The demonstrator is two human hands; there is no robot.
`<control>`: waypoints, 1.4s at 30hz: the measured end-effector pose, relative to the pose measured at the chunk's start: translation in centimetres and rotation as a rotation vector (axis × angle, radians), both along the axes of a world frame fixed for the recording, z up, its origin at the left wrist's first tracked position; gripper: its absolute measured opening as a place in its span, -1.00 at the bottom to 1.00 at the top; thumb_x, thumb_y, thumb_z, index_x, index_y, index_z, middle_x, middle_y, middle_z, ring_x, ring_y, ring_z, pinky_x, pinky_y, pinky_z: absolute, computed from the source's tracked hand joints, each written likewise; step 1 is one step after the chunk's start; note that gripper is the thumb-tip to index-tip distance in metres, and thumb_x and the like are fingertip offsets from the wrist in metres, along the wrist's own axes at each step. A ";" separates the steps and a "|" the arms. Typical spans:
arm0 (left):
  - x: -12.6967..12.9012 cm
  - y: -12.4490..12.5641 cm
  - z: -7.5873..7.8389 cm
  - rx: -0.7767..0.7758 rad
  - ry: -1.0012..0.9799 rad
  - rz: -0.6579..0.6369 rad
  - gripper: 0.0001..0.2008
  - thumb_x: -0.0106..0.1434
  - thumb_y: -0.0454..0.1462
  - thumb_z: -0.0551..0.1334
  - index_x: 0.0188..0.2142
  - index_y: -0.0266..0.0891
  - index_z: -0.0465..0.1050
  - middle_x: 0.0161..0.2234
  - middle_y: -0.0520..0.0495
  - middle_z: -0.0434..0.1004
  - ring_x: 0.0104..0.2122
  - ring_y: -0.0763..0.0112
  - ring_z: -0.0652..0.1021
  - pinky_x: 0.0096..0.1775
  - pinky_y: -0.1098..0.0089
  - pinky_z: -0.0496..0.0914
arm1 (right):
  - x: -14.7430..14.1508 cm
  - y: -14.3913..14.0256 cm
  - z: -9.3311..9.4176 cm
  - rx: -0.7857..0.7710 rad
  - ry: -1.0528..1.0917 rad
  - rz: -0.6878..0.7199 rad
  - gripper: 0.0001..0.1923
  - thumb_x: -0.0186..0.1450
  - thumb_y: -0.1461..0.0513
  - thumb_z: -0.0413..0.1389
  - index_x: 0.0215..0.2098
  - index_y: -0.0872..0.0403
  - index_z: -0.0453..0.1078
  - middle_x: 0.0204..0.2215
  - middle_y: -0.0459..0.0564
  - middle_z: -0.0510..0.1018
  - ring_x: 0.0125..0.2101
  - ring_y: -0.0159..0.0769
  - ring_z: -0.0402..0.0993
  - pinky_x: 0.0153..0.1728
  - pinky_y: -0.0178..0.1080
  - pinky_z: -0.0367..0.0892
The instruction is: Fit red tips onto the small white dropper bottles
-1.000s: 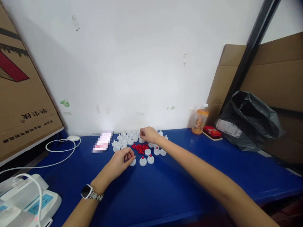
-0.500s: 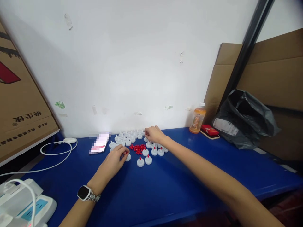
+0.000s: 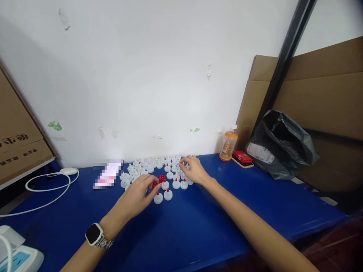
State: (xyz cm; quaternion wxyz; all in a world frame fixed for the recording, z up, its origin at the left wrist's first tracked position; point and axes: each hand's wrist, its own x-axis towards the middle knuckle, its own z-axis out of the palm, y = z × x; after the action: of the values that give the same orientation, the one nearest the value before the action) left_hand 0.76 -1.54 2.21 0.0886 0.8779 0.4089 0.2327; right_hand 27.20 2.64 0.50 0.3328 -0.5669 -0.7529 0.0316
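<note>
1. Left hand [image 3: 138, 197] sits at about six o'clock of the red plugs [image 3: 160, 178], fingers curled in, thumb and forefinger pinched close at the edge of the pile; I can't tell whether a plug is actually between them.
2. Right hand [image 3: 193, 170] is at three o'clock of the pile, fingers bent down onto the white caps [image 3: 153, 165], fingertips closed around one of them as far as I can make out.
3. White caps spread across the blue table [image 3: 198, 230] from nine to twelve o'clock of the pile; a few capped pieces [image 3: 168, 194] with red tips stand at five o'clock of it, just beside the left hand.
4. My read: this is the pick-up step, one part per hand.
5. Next move, I judge, calls for bringing cap and plug together, with the plug lined up square over the cap's nozzle.
</note>
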 end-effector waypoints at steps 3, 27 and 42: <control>1.0 -0.1 -0.6 -0.009 0.065 -0.069 -0.71 0.36 -0.03 0.10 -0.19 -0.16 0.44 -0.36 -0.03 0.41 -0.33 0.30 0.44 -0.25 0.31 0.33 | -0.3 -1.2 -0.4 -0.019 0.009 0.014 -0.83 0.36 0.16 0.07 -0.27 0.02 0.48 -0.33 -0.05 0.47 -0.21 -0.25 0.30 -0.15 -0.20 0.11; -3.3 0.6 -0.2 -0.016 -0.023 0.078 -0.68 0.37 -0.05 0.08 -0.07 -0.16 0.43 -0.32 -0.06 0.46 -0.31 0.28 0.47 -0.24 0.30 0.35 | -4.1 -0.2 1.8 -0.080 -0.205 0.109 -0.80 0.28 0.16 0.15 -0.17 0.05 0.48 -0.35 0.01 0.57 -0.18 -0.15 0.36 -0.14 -0.16 0.07; -1.9 0.8 -0.4 0.176 -0.123 0.023 -0.64 0.42 -0.11 0.06 0.13 -0.15 0.28 0.00 -0.15 0.43 0.02 0.16 0.42 0.06 0.16 0.32 | -8.9 -2.9 4.6 -0.214 0.386 0.460 -0.84 0.31 0.21 0.08 -0.25 0.09 0.48 -0.40 -0.08 0.60 -0.35 -0.34 0.50 -0.24 -0.30 0.31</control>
State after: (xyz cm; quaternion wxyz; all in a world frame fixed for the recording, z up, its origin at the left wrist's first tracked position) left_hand -1.19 -0.70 1.81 0.0337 0.8615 0.3908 0.3223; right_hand 18.26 -0.23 5.13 0.3923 -0.3973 -0.7766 0.2920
